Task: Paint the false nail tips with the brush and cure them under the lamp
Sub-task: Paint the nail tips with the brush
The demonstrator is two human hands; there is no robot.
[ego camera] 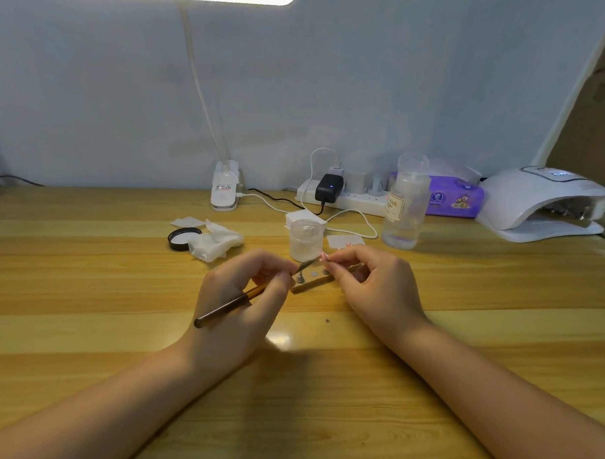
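Jar [306, 241] sits just behind the hands, w/ lid [183, 238] & wipes [214, 242] to its left. Bottle [405, 205] right of jar; power strip [347, 196] & tissue pack [455, 197] behind. Curing lamp [543, 203] far right on table [87, 263].

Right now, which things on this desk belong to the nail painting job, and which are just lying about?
In use:
brush, held in the left hand
nail tip, pinched by the right hand
wooden holder
small jar
curing lamp

Lying about:
crumpled tissue
black lid
clear bottle
power strip
purple tissue pack
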